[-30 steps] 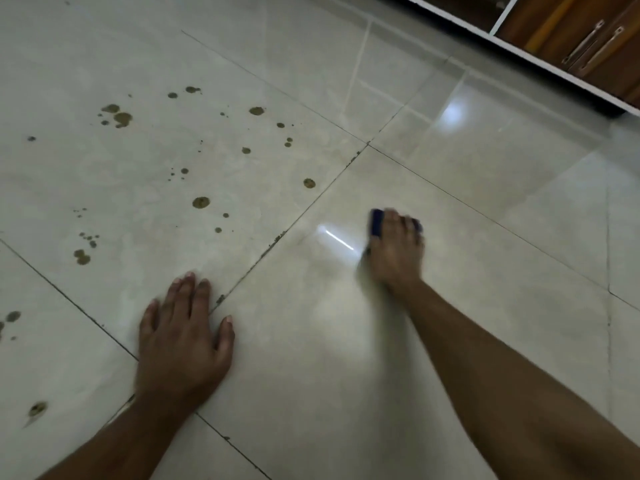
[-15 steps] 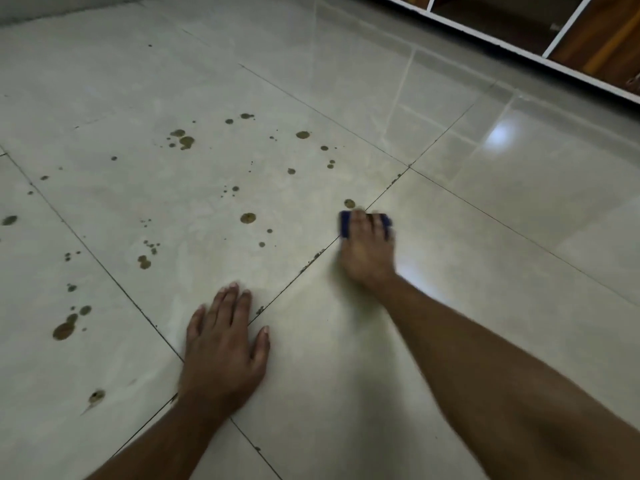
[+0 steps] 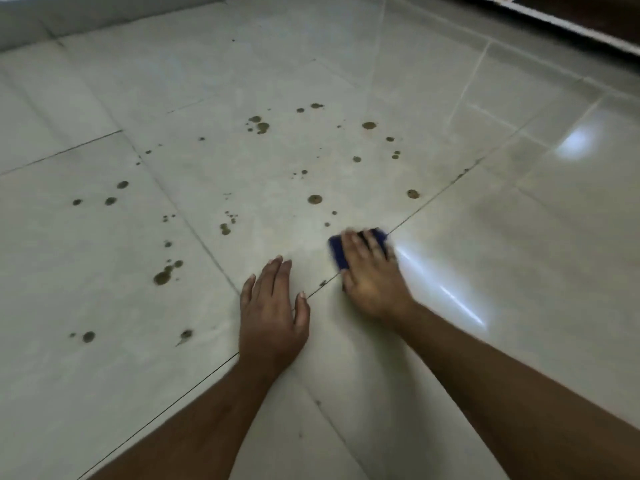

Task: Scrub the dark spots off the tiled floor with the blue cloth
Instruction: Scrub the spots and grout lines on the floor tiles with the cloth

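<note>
Pressing my right hand (image 3: 372,275) flat on the folded dark-blue cloth (image 3: 341,252) over a grout line, I rest my left hand (image 3: 273,315) open on the glossy pale tiled floor (image 3: 519,244); brownish dark spots (image 3: 314,199) lie beyond.

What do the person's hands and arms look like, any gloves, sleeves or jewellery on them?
Both are bare. The left hand and right hand wear no gloves, and no rings, watch or bands show at the wrists. Both forearms are uncovered up to the frame's edge, with no sleeve in view. The right hand is motion-blurred, so fine detail there cannot be told.
</note>
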